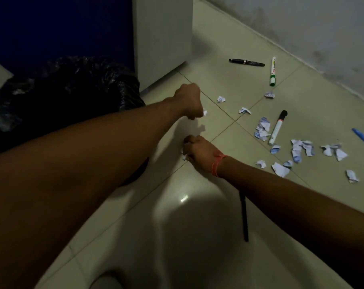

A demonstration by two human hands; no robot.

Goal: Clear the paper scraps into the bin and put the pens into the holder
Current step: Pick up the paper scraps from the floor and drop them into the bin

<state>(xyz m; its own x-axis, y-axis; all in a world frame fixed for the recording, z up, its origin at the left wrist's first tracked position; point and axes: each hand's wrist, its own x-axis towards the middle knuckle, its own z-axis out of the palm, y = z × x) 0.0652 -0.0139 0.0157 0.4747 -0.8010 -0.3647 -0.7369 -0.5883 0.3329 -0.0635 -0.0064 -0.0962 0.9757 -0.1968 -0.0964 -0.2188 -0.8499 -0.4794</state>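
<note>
Tiled floor bore scattered paper scraps, pens and markers beside bin; left hand pinched one scrap, right hand clutched several.

Print on the green-capped marker and paper scraps is too blurred to read.
</note>
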